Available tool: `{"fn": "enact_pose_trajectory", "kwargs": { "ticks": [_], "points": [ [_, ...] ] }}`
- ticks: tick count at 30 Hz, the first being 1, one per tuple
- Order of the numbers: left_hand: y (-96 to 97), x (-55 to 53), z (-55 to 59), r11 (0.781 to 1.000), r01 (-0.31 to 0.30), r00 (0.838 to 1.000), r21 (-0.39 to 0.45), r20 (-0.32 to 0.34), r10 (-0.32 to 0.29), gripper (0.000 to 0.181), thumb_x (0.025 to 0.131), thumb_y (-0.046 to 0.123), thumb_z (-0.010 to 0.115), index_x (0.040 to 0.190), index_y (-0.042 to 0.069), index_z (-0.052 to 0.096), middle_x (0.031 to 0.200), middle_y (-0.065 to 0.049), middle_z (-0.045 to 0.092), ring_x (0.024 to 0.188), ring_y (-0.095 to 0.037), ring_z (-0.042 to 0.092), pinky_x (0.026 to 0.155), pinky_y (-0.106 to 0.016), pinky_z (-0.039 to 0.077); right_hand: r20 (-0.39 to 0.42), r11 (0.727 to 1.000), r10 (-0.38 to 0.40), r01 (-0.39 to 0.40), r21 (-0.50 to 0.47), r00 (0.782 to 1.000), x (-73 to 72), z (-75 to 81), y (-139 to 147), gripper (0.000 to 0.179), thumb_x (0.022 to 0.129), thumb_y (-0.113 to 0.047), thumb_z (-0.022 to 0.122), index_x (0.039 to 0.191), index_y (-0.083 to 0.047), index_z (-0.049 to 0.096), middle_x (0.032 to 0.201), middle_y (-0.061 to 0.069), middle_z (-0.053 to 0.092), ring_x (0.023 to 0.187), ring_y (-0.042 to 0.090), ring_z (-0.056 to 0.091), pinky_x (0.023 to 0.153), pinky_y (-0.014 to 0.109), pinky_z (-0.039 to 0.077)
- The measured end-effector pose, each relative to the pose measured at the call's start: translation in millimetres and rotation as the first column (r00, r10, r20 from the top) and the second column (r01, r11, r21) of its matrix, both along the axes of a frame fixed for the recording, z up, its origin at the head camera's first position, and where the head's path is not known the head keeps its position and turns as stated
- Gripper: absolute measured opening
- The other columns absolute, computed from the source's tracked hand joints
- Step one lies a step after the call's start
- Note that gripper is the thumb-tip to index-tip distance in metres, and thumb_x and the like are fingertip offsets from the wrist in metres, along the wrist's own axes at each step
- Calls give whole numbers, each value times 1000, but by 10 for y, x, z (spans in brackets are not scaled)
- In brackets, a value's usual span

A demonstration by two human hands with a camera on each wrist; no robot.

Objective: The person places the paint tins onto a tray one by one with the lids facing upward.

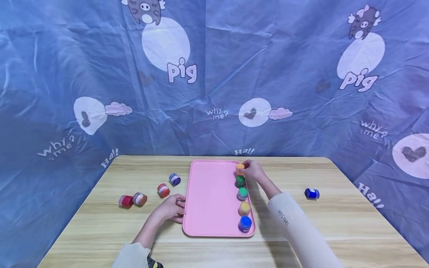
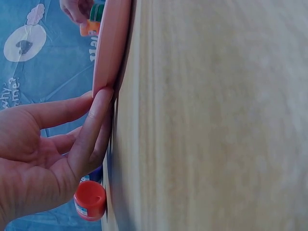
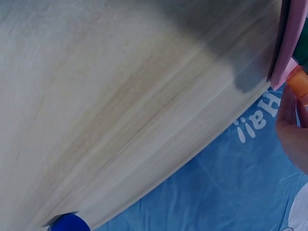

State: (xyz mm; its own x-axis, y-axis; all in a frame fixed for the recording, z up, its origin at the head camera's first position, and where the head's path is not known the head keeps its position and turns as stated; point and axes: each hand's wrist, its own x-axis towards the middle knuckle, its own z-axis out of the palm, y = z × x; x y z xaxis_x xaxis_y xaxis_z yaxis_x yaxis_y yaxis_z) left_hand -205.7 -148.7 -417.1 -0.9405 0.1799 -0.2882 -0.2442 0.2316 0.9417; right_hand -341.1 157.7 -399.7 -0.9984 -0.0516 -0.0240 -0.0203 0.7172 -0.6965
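Note:
At the far right corner of the pink tray (image 1: 214,197), my right hand (image 1: 253,171) pinches a small orange paint jar (image 1: 240,168) between thumb and fingers. The right wrist view catches the orange jar (image 3: 299,82) at its edge, beside the tray rim. A row runs toward me along the tray's right side: a dark green jar (image 1: 240,181), a light green jar (image 1: 242,194), a yellow jar (image 1: 244,209) and a blue jar (image 1: 245,224). My left hand (image 1: 171,208) holds the tray's left rim, fingertips at its outer wall (image 2: 108,62) in the left wrist view.
Left of the tray lie a purple jar (image 1: 174,179), an orange-red jar (image 1: 163,190), a brownish-orange jar (image 1: 139,199) and a red jar (image 1: 126,201). A dark blue jar (image 1: 312,193) lies on its side at the right of the wooden table (image 1: 335,230). Behind hangs a blue printed cloth (image 1: 221,82).

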Motion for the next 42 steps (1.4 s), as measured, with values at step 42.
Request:
{"fn": "enact_pose_trajectory", "kwargs": {
  "ticks": [42],
  "points": [
    [27, 2, -30, 999, 5, 1000, -32, -20, -6, 42, 73, -21, 52, 114, -17, 43, 87, -17, 51, 65, -23, 54, 55, -38, 58, -87, 990, 140, -136, 48, 986, 67, 163, 397, 30, 82, -4, 61, 105, 15, 57, 95, 24, 62, 88, 35, 59, 77, 39, 53]
  ]
}}
